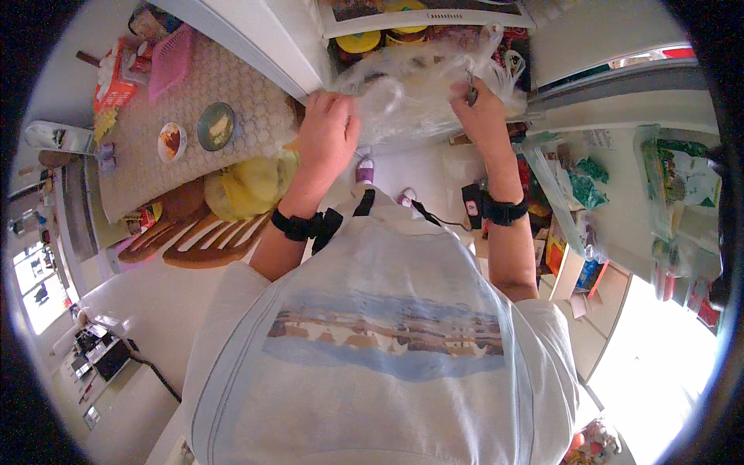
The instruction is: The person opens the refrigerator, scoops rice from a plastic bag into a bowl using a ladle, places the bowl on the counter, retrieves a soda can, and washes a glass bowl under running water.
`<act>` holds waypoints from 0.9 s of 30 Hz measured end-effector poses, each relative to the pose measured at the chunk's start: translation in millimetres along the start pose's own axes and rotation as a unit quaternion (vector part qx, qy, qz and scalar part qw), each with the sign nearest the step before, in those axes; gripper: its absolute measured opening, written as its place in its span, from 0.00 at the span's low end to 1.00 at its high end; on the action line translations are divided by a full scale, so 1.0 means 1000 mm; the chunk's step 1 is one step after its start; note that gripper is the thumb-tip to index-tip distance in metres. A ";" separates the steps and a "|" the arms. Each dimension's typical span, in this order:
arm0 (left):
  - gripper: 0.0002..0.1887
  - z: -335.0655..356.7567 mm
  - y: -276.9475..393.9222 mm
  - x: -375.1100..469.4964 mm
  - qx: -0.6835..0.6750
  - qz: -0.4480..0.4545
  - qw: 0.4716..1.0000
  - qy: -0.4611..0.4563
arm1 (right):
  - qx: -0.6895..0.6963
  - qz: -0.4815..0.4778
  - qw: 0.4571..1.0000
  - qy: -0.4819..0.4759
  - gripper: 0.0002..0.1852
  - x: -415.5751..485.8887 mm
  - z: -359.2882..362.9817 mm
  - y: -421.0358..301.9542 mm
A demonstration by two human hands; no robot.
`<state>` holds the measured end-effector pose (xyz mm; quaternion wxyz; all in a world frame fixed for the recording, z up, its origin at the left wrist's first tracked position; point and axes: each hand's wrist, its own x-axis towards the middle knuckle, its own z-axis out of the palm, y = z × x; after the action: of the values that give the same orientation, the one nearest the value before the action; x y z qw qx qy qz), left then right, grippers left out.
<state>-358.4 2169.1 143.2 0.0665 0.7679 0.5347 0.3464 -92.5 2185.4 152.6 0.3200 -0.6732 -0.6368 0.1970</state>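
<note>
I stand before an open refrigerator, where a large clear plastic bag lies across the shelf at its front. My left hand is at the bag's left side, close to the cabinet edge. Its fingers are curled down, and whether they grip the plastic is hidden. My right hand, at the bag's right side, pinches a small dark object between thumb and fingers; blur hides what it is. Pale shapes show dimly through the plastic.
Yellow-lidded jars stand behind the bag. At right, the refrigerator door hangs open with packed racks. At left, a cloth-covered table bears a white bowl, a dark plate and a pink basket; a wooden chair stands beside it.
</note>
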 end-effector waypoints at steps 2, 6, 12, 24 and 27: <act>0.10 -0.003 0.005 0.000 -0.108 0.053 0.993 0.006 | 0.043 -0.003 0.998 -0.041 0.12 -0.006 -0.002 -0.008; 0.09 -0.020 0.009 0.010 -0.247 0.102 0.962 -0.057 | 0.148 0.012 0.987 -0.062 0.15 -0.010 -0.005 -0.027; 0.05 -0.064 0.010 0.012 -0.214 0.139 0.947 -0.194 | 0.229 0.142 0.963 -0.028 0.11 -0.002 -0.031 -0.029; 0.10 -0.101 0.026 -0.011 -0.289 -0.052 0.902 -0.317 | 0.193 0.077 0.978 0.010 0.16 -0.014 -0.050 -0.019; 0.11 -0.087 0.031 -0.012 -0.286 -0.101 0.936 -0.179 | -0.109 -0.064 0.987 0.101 0.18 -0.028 -0.076 -0.022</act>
<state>-388.9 2122.4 217.9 0.4127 0.7080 0.4666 0.3326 -60.9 2143.9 218.3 0.3197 -0.6780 -0.6609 0.0365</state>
